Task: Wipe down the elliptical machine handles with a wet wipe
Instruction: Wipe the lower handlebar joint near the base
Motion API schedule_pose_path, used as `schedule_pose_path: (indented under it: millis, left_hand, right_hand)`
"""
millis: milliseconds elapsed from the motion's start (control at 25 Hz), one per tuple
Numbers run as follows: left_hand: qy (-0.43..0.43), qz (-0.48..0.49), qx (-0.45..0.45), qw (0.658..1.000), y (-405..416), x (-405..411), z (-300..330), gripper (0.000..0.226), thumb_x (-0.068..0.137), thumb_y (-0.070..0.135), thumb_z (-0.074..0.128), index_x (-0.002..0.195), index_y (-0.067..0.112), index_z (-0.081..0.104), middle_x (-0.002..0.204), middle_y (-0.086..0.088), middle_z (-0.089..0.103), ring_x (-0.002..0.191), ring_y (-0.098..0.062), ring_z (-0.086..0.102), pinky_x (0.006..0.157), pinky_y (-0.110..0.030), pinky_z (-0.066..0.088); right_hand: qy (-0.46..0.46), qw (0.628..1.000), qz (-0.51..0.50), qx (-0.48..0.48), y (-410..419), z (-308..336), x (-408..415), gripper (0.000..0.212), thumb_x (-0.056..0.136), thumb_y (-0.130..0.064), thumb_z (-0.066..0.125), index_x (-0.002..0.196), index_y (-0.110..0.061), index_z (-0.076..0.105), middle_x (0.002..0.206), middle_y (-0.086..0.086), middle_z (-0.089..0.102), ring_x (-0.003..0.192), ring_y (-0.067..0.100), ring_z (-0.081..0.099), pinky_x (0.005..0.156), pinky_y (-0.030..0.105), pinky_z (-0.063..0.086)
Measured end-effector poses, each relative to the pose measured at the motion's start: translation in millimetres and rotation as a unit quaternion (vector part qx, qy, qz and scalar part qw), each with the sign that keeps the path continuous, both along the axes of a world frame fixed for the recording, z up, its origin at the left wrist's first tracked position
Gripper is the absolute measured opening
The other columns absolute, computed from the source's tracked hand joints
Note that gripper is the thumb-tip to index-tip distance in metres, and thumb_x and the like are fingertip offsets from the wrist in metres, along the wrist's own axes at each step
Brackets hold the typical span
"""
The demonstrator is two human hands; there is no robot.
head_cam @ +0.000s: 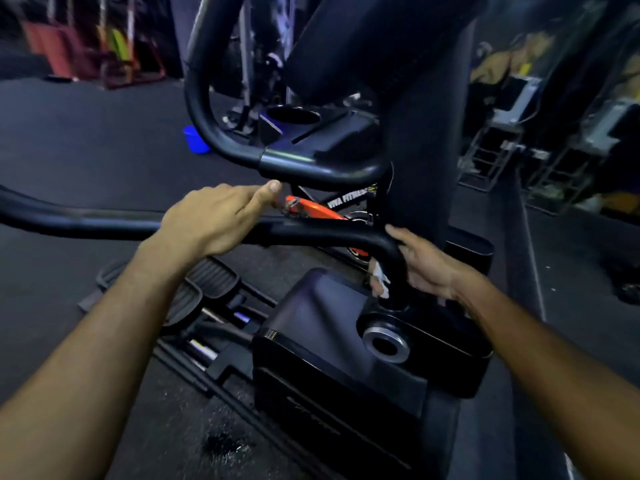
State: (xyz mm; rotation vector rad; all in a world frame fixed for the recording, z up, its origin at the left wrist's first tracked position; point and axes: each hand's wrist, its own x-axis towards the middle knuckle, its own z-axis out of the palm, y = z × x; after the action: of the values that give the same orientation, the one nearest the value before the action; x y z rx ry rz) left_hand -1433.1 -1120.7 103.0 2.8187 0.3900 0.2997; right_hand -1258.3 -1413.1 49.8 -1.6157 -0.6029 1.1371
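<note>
Head: both hands (pixel 214 220) (pixel 427 268) around handle (pixel 329 234)

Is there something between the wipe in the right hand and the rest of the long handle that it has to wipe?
Yes, one thing. The right hand presses the wipe on the handle at its lower bend, with nothing between. Further along the bar, the left hand holds it and covers that stretch.

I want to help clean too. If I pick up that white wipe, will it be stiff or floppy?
Probably floppy: the wipe bunches in crumpled folds against the handle, held by the right hand. Likely light too, as it looks thin and small beside the hand. It's meant to be wet, so maybe a bit slippery.
</note>
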Motion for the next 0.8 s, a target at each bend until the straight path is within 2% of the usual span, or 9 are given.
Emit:
schedule_pose_path:
  millis: [80, 160, 240, 320, 400, 480, 560, 680, 800]
  left_hand:
    - [0.000, 0.027, -0.023, 0.999, -5, 1, 2, 0.091, 0.079, 0.091, -0.012, 0.123, 0.056, 0.059, 0.124, 0.010, 0.069, 0.122, -0.032, 0.061, 0.100, -0.049, 0.042]
    - [-0.002, 0.055, -0.032, 0.998, -10, 2, 5, 0.088, 0.080, 0.089, -0.010, 0.119, 0.055, 0.062, 0.121, 0.011, 0.069, 0.122, -0.029, 0.060, 0.103, -0.048, 0.041]
    - [-0.004, 0.086, -0.030, 0.996, -14, 4, 5, 0.088, 0.082, 0.087, -0.008, 0.117, 0.053, 0.065, 0.119, 0.008, 0.070, 0.122, -0.030, 0.059, 0.103, -0.048, 0.041]
    - [-0.006, 0.106, -0.026, 0.994, -17, 5, 5, 0.081, 0.091, 0.083, -0.004, 0.117, 0.050, 0.066, 0.118, 0.007, 0.071, 0.121, -0.030, 0.060, 0.101, -0.047, 0.041]
    - [-0.014, 0.124, -0.016, 0.992, -18, 5, 3, 0.073, 0.100, 0.075, 0.001, 0.117, 0.048, 0.067, 0.117, 0.007, 0.072, 0.120, -0.030, 0.060, 0.098, -0.046, 0.040]
    - [-0.015, 0.130, -0.003, 0.991, -20, 5, 3, 0.071, 0.102, 0.072, 0.002, 0.118, 0.047, 0.067, 0.118, 0.006, 0.072, 0.121, -0.031, 0.059, 0.098, -0.047, 0.040]
    - [-0.021, 0.136, 0.006, 0.990, -20, 5, 2, 0.071, 0.103, 0.070, 0.003, 0.119, 0.046, 0.067, 0.119, 0.006, 0.072, 0.121, -0.032, 0.060, 0.099, -0.048, 0.040]
    - [-0.032, 0.134, 0.016, 0.990, -20, 4, -1, 0.071, 0.104, 0.069, 0.003, 0.119, 0.045, 0.068, 0.118, 0.008, 0.072, 0.120, -0.032, 0.060, 0.096, -0.048, 0.041]
    - [-0.031, 0.133, 0.025, 0.990, -20, 4, -3, 0.071, 0.103, 0.069, 0.002, 0.119, 0.046, 0.068, 0.120, 0.007, 0.072, 0.121, -0.033, 0.060, 0.095, -0.049, 0.041]
  right_hand:
    - [-0.012, 0.998, 0.064, -0.016, 18, 19, 1, 0.083, 0.099, -0.072, 0.022, 0.077, -0.010, 0.073, 0.069, 0.021, 0.058, 0.064, 0.031, 0.053, 0.069, 0.042, 0.045]
    - [-0.054, 0.994, 0.088, -0.034, 39, 43, 2, 0.082, 0.096, -0.076, 0.026, 0.073, -0.012, 0.073, 0.071, 0.020, 0.053, 0.058, 0.026, 0.046, 0.055, 0.034, 0.044]
    - [-0.102, 0.984, 0.133, -0.065, 51, 50, 9, 0.094, 0.090, -0.083, 0.030, 0.092, 0.002, 0.069, 0.087, 0.023, 0.051, 0.062, 0.027, 0.046, 0.056, 0.031, 0.042]
    - [-0.097, 0.985, 0.138, -0.043, 45, 36, 18, 0.103, 0.087, -0.085, 0.033, 0.115, 0.012, 0.059, 0.092, 0.023, 0.053, 0.065, 0.027, 0.049, 0.059, 0.032, 0.042]
    - [-0.040, 0.993, 0.111, 0.003, 22, 11, 21, 0.097, 0.092, -0.079, 0.031, 0.106, 0.013, 0.060, 0.082, 0.024, 0.057, 0.067, 0.029, 0.053, 0.060, 0.034, 0.044]
    - [0.004, 0.997, 0.065, 0.034, 2, -11, 19, 0.086, 0.097, -0.073, 0.028, 0.095, 0.005, 0.066, 0.082, 0.026, 0.062, 0.075, 0.034, 0.060, 0.070, 0.039, 0.048]
    - [-0.008, 0.999, 0.025, 0.042, -3, -25, 17, 0.086, 0.097, -0.071, 0.025, 0.096, 0.004, 0.068, 0.089, 0.031, 0.065, 0.081, 0.037, 0.067, 0.078, 0.041, 0.052]
    - [-0.047, 0.997, 0.007, 0.061, 1, -33, 12, 0.089, 0.098, -0.072, 0.021, 0.089, 0.004, 0.067, 0.068, 0.020, 0.066, 0.086, 0.048, 0.067, 0.086, 0.051, 0.056]
    - [-0.018, 0.998, 0.034, 0.047, 1, -28, 17, 0.088, 0.097, -0.071, 0.022, 0.091, 0.006, 0.064, 0.069, 0.026, 0.064, 0.099, 0.054, 0.065, 0.108, 0.062, 0.041]
